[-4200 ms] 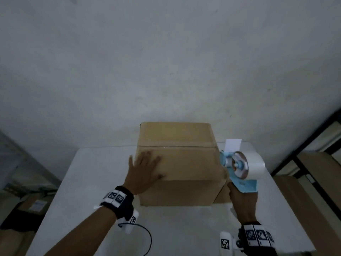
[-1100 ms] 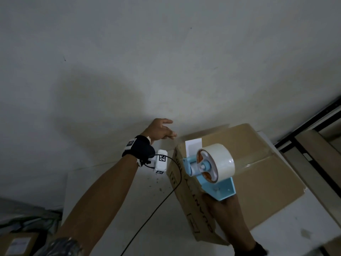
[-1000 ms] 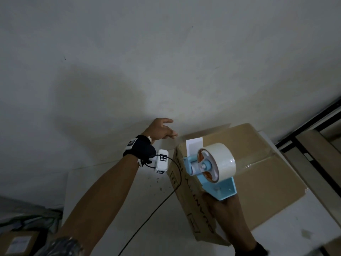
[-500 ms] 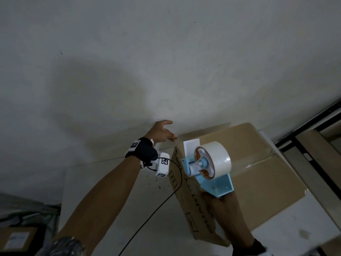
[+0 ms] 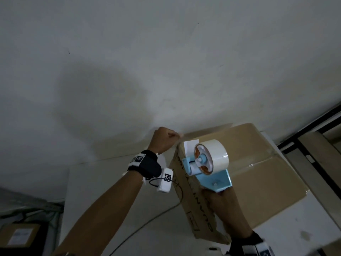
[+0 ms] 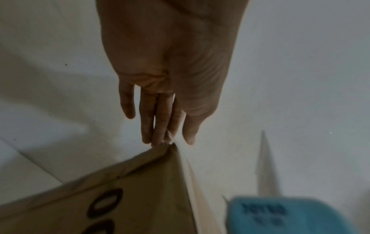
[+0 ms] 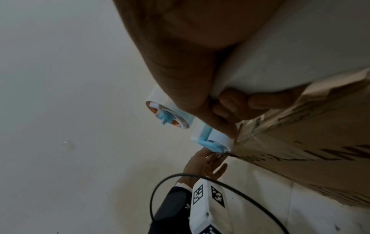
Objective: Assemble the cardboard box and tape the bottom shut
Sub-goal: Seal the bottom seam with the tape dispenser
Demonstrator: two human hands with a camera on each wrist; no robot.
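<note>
While the cardboard box (image 5: 258,174) sits tilted on the white table (image 5: 103,183) | right hand (image 5: 217,200) grips tape dispenser (image 5: 208,165) at the box's near-left corner | left hand (image 5: 164,142) fingers straight, touching far-left corner | risk: box slides under dispenser pressure, tape wrinkles
</note>
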